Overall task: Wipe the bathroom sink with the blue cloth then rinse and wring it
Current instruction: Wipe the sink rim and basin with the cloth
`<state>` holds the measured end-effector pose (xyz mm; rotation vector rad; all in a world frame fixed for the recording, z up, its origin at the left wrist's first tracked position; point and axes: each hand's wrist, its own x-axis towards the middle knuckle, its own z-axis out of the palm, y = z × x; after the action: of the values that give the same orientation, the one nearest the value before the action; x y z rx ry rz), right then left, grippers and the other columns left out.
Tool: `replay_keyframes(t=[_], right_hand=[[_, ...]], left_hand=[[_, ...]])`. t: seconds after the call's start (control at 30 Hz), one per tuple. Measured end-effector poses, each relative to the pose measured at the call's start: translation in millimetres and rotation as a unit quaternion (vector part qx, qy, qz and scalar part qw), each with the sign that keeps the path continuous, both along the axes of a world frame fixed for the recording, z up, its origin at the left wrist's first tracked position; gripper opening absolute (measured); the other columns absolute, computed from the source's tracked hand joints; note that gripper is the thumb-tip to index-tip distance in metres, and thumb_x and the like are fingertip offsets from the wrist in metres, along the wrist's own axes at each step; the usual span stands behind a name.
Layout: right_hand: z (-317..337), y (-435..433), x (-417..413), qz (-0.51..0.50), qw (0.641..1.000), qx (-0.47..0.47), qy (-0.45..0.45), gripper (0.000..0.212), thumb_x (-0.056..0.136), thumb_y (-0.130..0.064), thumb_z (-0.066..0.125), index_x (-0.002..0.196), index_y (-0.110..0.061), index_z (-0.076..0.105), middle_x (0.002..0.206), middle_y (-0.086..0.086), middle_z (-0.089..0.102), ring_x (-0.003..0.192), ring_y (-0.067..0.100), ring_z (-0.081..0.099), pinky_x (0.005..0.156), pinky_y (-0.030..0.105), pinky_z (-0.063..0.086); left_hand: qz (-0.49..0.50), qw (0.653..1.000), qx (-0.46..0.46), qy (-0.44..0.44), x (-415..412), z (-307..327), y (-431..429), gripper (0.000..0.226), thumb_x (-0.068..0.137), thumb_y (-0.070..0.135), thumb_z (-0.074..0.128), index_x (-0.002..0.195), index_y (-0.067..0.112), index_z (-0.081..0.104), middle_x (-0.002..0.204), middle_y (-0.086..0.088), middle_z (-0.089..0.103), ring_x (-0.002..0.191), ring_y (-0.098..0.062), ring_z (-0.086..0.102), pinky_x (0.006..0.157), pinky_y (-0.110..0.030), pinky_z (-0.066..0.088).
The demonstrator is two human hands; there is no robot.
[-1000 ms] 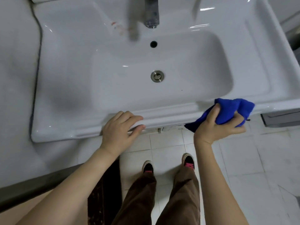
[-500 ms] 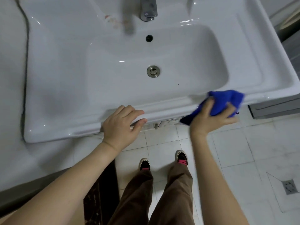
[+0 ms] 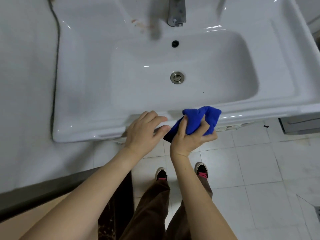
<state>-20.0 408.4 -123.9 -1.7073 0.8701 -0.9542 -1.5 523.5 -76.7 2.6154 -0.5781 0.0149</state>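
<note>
- Head view: a person stands at a white sink, seen from above, both bare arms reaching to its front rim.
- The right hand is clenched around a bunched blue cloth, pressing it against the sink's front edge, a dark corner hanging below.
- The left hand rests flat on the rim just beside the cloth, fingers loosely curled over the edge, gripping nothing.
- A metal tap juts over the basin; the drain sits mid-basin.
- Below: brown trousers, dark shoes on pale floor tiles.
</note>
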Motion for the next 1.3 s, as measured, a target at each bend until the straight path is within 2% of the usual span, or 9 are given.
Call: replay_keyframes(t=[0.23,0.43,0.6,0.7,0.8,1.03,1.1,1.2,1.3], right_hand=[[6,6,2,-0.021,0.999,0.024,0.012,0.031,0.084,-0.025,0.069,0.108,-0.011,0.054,0.115,0.013,0.032,0.098,0.021,0.051,0.081,0.028,0.052],[6,42,4,-0.014,1.0,0.014,0.008,0.032,0.084,-0.025,0.068,0.108,-0.015,0.049,0.114,0.016,0.033,0.098,0.019,0.049,0.081,0.012,0.045],[-1,164,-5,0.075,0.995,0.023,0.059,0.044,0.081,-0.033,0.061,0.119,-0.014,0.047,0.113,0.03,0.036,0.096,0.036,0.052,0.086,0.034,0.047],[9,221,-12,0.129,0.989,0.028,0.065,0.049,0.082,-0.038,0.06,0.124,-0.018,0.046,0.119,0.012,0.028,0.1,0.037,0.053,0.086,0.031,0.047],[4,205,-20,0.177,0.982,-0.01,0.067,0.046,0.081,-0.037,0.06,0.122,-0.02,0.048,0.121,0.017,0.031,0.098,0.04,0.055,0.084,0.032,0.048],[11,19,7,-0.107,0.991,0.072,0.045,0.047,0.091,-0.03,0.059,0.123,0.004,0.051,0.116,0.02,0.036,0.107,0.036,0.052,0.086,0.024,0.045],[11,33,6,-0.076,0.993,0.067,0.067,0.048,0.091,-0.033,0.06,0.124,0.0,0.054,0.117,0.019,0.036,0.107,0.034,0.051,0.087,0.02,0.044],[14,116,-4,0.049,0.991,0.05,0.117,0.049,0.088,-0.043,0.057,0.126,-0.012,0.052,0.123,0.023,0.034,0.105,0.035,0.05,0.092,0.038,0.05],[19,185,-14,0.13,0.978,0.047,0.158,0.047,0.087,-0.05,0.053,0.127,-0.027,0.043,0.123,0.022,0.035,0.105,0.034,0.048,0.09,0.041,0.052]], left_hand=[[0.041,0.999,-0.017,-0.022,-9,29,69,0.047,0.088,0.045,0.062,0.125,0.017,0.064,0.117,0.0,0.064,0.111,-0.013,0.053,0.093,-0.023,0.041],[0.135,0.989,0.029,-0.053,-13,13,159,0.039,0.091,0.044,0.057,0.113,0.013,0.07,0.109,-0.004,0.068,0.104,-0.025,0.061,0.103,-0.044,0.042],[0.18,0.982,0.029,-0.047,-16,-4,176,0.031,0.093,0.04,0.054,0.096,0.017,0.074,0.094,0.001,0.07,0.089,-0.022,0.062,0.083,-0.035,0.044],[0.168,0.985,0.008,-0.048,-13,-3,177,0.029,0.094,0.034,0.053,0.095,0.016,0.074,0.089,0.002,0.07,0.082,-0.022,0.062,0.075,-0.035,0.046],[0.135,0.99,0.0,-0.031,-13,0,185,0.031,0.095,0.033,0.049,0.101,0.016,0.075,0.093,0.002,0.07,0.084,-0.019,0.062,0.077,-0.034,0.047],[0.143,0.989,-0.018,-0.043,-14,-4,182,0.028,0.094,0.029,0.053,0.098,0.015,0.076,0.092,0.002,0.071,0.083,-0.018,0.063,0.074,-0.03,0.047],[0.146,0.988,-0.019,-0.043,-13,-4,181,0.026,0.093,0.027,0.054,0.097,0.015,0.076,0.09,0.002,0.071,0.081,-0.019,0.063,0.072,-0.031,0.048],[0.146,0.988,-0.014,-0.036,-14,-4,180,0.029,0.093,0.029,0.052,0.097,0.015,0.076,0.089,0.001,0.071,0.081,-0.019,0.063,0.071,-0.03,0.047],[0.143,0.989,-0.008,-0.023,-14,-1,182,0.034,0.094,0.032,0.048,0.099,0.013,0.076,0.09,0.0,0.07,0.082,-0.02,0.062,0.07,-0.029,0.045]])
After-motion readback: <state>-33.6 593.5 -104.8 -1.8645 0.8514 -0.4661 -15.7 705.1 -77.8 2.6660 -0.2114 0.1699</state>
